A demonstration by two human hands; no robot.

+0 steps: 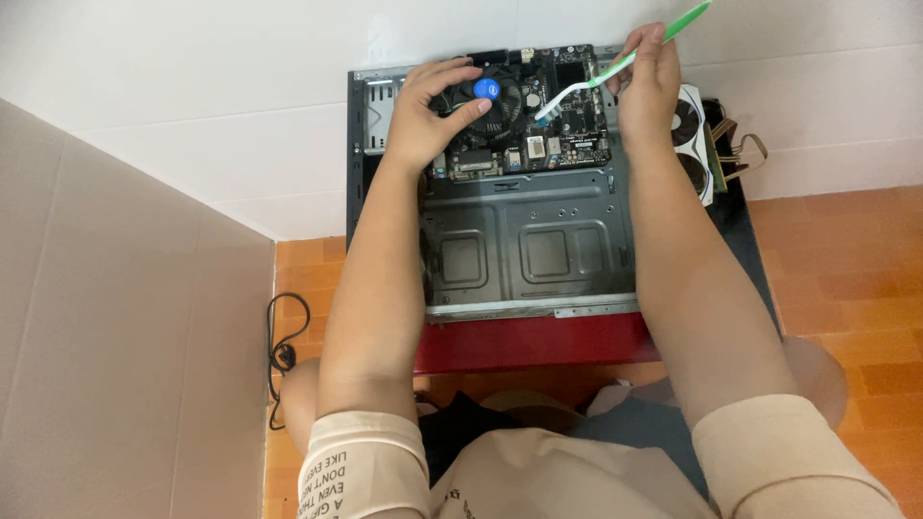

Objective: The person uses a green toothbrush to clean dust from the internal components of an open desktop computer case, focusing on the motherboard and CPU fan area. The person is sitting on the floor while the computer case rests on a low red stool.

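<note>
An open grey computer case [529,240] lies on a low red table [529,341]. A dark motherboard [567,130] sits in its far half. My left hand [428,111] rests on the round black cooler fan [500,101] with a blue centre, fingers spread over its left side and thumb beside the blue hub. My right hand [649,82] grips a green and white toothbrush [615,65], its bristle head touching the motherboard just right of the fan.
A white graphics card [697,139] with dark fans lies right of the case. A black cable [284,346] lies on the orange tiled floor at the left. White tiled wall stands behind; a beige panel fills the left.
</note>
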